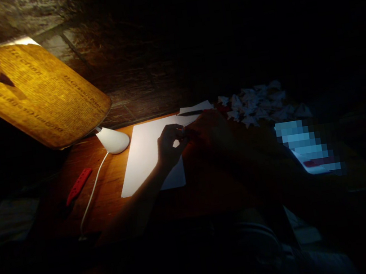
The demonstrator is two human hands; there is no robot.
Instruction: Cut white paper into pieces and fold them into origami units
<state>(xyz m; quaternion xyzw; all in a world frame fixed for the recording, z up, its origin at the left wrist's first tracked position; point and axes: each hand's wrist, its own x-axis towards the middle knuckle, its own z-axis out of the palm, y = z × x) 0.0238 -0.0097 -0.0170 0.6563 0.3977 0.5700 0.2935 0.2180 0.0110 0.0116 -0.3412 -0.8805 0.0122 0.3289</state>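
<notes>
My left hand (170,147) is held over white paper sheets (149,137), its thumb and fingers curled to a pinch with a gap of light between them. At the fingertips is something small and pale that I cannot make out. Close against it on the right, my right hand (214,128) is bent inward in deep shadow; its fingers seem closed at the same spot. A dark, slim pen-like thing (195,111) lies just beyond the hands, by another piece of white paper (195,106).
A lit lamp (34,94) with a print-covered shade leans at the left, its white cord (93,195) crossing the wooden table (111,210). A red cutter-like tool (79,185) lies beside the cord. Several folded paper pieces (253,104) are heaped back right, near a glowing phone (307,147).
</notes>
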